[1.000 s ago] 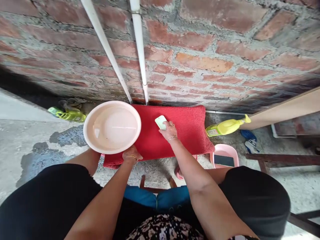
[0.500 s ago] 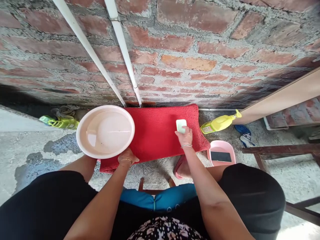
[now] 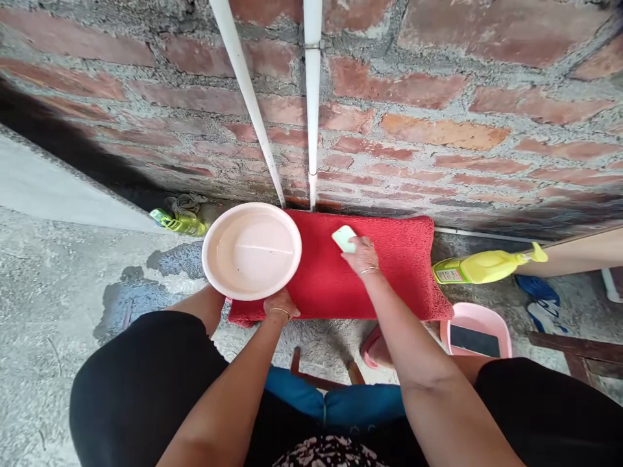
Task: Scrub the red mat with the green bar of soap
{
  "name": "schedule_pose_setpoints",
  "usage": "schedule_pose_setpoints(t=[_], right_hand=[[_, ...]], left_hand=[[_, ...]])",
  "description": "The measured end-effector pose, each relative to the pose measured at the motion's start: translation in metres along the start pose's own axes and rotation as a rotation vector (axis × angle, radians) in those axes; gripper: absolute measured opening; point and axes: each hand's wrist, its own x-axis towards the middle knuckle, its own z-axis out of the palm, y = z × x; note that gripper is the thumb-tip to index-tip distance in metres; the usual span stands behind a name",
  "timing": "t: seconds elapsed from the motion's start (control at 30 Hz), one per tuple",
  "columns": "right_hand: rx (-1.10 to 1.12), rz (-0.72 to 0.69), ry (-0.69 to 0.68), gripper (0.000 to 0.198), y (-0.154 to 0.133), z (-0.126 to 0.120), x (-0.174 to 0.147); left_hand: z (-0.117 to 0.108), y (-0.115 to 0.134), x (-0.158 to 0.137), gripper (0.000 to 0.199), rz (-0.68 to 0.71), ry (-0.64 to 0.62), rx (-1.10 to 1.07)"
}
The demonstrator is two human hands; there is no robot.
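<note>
A red cloth (image 3: pixel 335 279) with a rough, towel-like texture lies spread over a low surface against the wall. In my right hand (image 3: pixel 361 255) is a pale green bar of soap (image 3: pixel 344 239), held against the middle of the cloth. My left hand (image 3: pixel 282 303) grips the cloth's front edge, close under the rim of a pale pink basin (image 3: pixel 252 285); some of its fingers are hidden. Clear water shows in the basin, which stands on the cloth's left end.
To the right are a yellow spray bottle (image 3: pixel 487 266) and a small pink tub (image 3: pixel 506 337) holding a dark flat object. Another yellow-green bottle (image 3: pixel 182 224) lies at the left. White pipes (image 3: pixel 312 117) run down the brick wall (image 3: pixel 423 91). The concrete floor has a wet patch (image 3: pixel 119 305).
My right hand has slid the soap leftward along the cloth, toward the basin. My left hand stays at the cloth's edge. The camera view has turned left.
</note>
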Motion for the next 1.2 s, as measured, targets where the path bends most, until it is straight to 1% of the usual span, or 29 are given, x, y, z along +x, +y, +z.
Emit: schedule_pose_setpoints(t=[0.1, 0.17, 0.23, 0.3, 0.33, 0.37, 0.4, 0.47, 0.53, 0.6, 0.63, 0.7, 0.77, 0.8, 0.87, 0.97, 1.03, 1.1, 1.2], right_hand=[[0.052, 0.236, 0.131, 0.049, 0.070, -0.026, -0.004], [0.086, 0.402, 0.235, 0.049, 0.109, -0.040, -0.013], [0.128, 0.561, 0.333, 0.047, 0.135, -0.049, -0.022], [0.154, 0.651, 0.390, 0.045, 0.142, -0.051, -0.027], [0.156, 0.648, 0.397, 0.045, 0.137, -0.049, -0.027], [0.154, 0.608, 0.388, 0.045, 0.127, -0.045, -0.026], [0.151, 0.534, 0.365, 0.046, 0.113, -0.040, -0.024], [0.148, 0.326, 0.287, 0.049, 0.072, -0.026, -0.017], [0.136, 0.105, 0.177, 0.049, 0.025, -0.010, -0.009], [0.106, -0.080, 0.058, 0.045, -0.020, 0.005, -0.001], [0.085, -0.155, 0.001, 0.044, -0.037, 0.010, 0.004], [0.038, -0.240, -0.087, 0.043, -0.060, 0.017, 0.013], [0.011, -0.235, -0.127, 0.043, -0.062, 0.017, 0.023], [0.012, -0.204, -0.125, 0.043, -0.056, 0.014, 0.028], [0.025, -0.120, -0.093, 0.045, -0.031, 0.004, 0.038], [0.024, -0.002, 0.010, 0.049, 0.023, -0.019, 0.047], [0.008, 0.096, 0.086, 0.052, 0.064, -0.037, 0.044], [0.004, 0.243, 0.152, 0.053, 0.103, -0.056, 0.035], [0.037, 0.528, 0.223, 0.053, 0.154, -0.082, 0.010]], left_hand=[[0.001, -0.001, 0.001, 0.077, 0.001, -0.006, -0.005], [0.002, -0.001, 0.001, 0.073, -0.001, -0.006, -0.007], [0.002, -0.002, 0.001, 0.070, 0.002, 0.003, -0.009], [0.001, -0.002, 0.000, 0.067, 0.015, 0.006, -0.017], [0.001, -0.002, 0.000, 0.065, 0.023, 0.006, -0.021], [0.001, -0.003, 0.000, 0.064, 0.026, 0.007, -0.021], [0.000, -0.003, -0.001, 0.063, 0.026, 0.007, -0.019], [0.000, -0.003, 0.000, 0.066, 0.013, 0.009, -0.011], [0.001, -0.002, 0.001, 0.071, -0.003, 0.009, -0.017], [0.001, -0.002, 0.001, 0.076, -0.009, 0.008, -0.027], [0.000, -0.001, 0.001, 0.078, -0.008, 0.008, -0.028], [0.000, -0.001, 0.001, 0.081, -0.011, -0.004, -0.024], [-0.001, 0.000, 0.000, 0.080, -0.018, -0.015, -0.016], [-0.001, 0.000, 0.000, 0.079, -0.025, -0.013, -0.011], [-0.001, 0.001, 0.001, 0.078, -0.032, -0.005, 0.005], [-0.001, 0.002, 0.003, 0.078, -0.042, 0.003, 0.021], [-0.001, 0.001, 0.003, 0.076, -0.039, 0.006, 0.014], [-0.001, 0.000, 0.002, 0.075, -0.023, 0.013, 0.003], [-0.003, -0.001, 0.001, 0.074, -0.007, 0.014, -0.012]])
